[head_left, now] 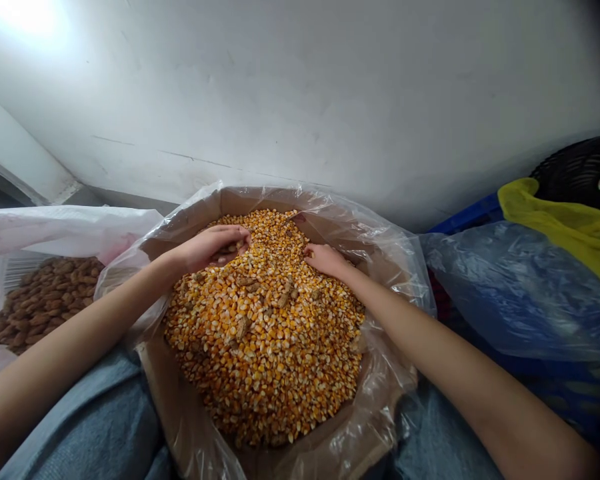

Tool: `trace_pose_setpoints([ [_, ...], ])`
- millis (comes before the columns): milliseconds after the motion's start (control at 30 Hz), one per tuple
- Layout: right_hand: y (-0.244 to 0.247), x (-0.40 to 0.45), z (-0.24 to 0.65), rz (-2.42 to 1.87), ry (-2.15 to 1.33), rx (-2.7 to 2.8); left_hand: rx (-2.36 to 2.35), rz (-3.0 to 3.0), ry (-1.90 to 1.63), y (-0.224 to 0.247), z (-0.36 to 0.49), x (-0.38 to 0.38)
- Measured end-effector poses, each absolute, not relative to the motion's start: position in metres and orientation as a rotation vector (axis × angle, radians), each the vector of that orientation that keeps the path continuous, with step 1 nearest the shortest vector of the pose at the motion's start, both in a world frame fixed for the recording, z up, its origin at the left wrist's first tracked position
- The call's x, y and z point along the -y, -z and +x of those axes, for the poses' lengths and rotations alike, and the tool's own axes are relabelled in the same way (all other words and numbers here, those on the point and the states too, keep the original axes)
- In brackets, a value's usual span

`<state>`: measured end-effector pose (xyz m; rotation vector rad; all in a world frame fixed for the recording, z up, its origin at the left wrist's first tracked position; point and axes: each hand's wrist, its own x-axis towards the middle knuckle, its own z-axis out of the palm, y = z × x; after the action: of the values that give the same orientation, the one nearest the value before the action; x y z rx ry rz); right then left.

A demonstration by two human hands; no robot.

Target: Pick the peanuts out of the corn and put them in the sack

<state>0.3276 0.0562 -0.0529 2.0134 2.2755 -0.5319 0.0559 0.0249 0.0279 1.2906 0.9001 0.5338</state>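
A box lined with clear plastic holds a heap of yellow-orange dried corn kernels [280, 360]. Several unshelled peanuts lie on the corn, among them one peanut [243, 327] near the middle. Over the left far part of the heap is my left hand [217, 247], its fingers curled around what look like peanuts, partly hidden in the palm. My right hand [325, 259] reaches into the right far side of the corn. Its fingertips are pinched together at the kernels, and I cannot make out what is between them.
A white sack [70, 230] of brown shelled nuts [55, 300] stands left of the box. The box's plastic liner [395, 267] spreads over its rim. On the right are a translucent plastic bag [525, 293], yellow netting [565, 220] and a blue crate [470, 212]. A white wall [300, 100] rises behind.
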Motion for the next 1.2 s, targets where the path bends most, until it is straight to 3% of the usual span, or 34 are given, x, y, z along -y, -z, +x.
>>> trace_pose_setpoints([
  [167,0.063,-0.054,0.322,1.884,0.403,-2.285,-0.986,2.175,-0.088,-0.030,0.060,-0.013],
  [400,0.059,-0.058,0.326,1.961,0.506,-2.295,-1.026,2.541,0.299,-0.032,0.069,0.004],
  [467,0.054,-0.060,0.328,2.092,0.853,-2.276,-1.026,2.551,0.311,-0.031,0.069,0.005],
  [633,0.038,-0.063,0.333,2.258,2.151,-1.862,-1.074,2.458,0.310,-0.026,0.062,-0.002],
  [767,0.030,-0.066,0.333,2.131,2.784,-1.563,-0.947,2.190,0.097,-0.026,0.057,-0.009],
  [1000,0.015,-0.061,0.329,1.782,3.309,-1.268,-0.773,1.144,-0.449,-0.033,0.053,-0.012],
  [1200,0.016,-0.061,0.329,1.824,3.268,-1.370,-0.775,0.962,-0.653,-0.032,0.057,-0.015],
])
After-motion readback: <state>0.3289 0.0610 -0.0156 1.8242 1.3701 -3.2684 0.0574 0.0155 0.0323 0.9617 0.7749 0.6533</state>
